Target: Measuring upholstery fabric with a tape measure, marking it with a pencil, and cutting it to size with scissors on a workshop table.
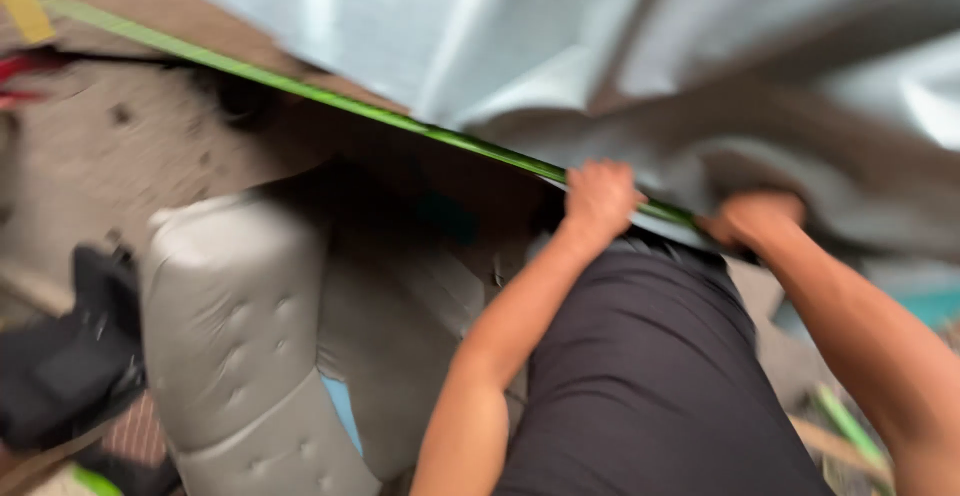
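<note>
A large sheet of pale grey fabric fills the upper right of the view, spread over a table whose brown top shows at the upper left and whose edge is trimmed with a bright green strip running diagonally from the upper left down to the hands. The fabric hangs in folds over that edge, and the picture is blurred by motion. The left hand sits right at the green edge where the fabric comes over it, its fingers curled in a narrow grip on the rim; whether cloth is caught under them I cannot tell. The right hand is just beside it along the same edge, its fingers tucked under the hanging fabric and closed on a fold of it. Both bare forearms reach up from the bottom of the frame, either side of the person's dark trousers. Under the table on the left stands a grey tufted upholstered seat, lying tilted. Further left is a black object on the floor, too blurred to identify.
</note>
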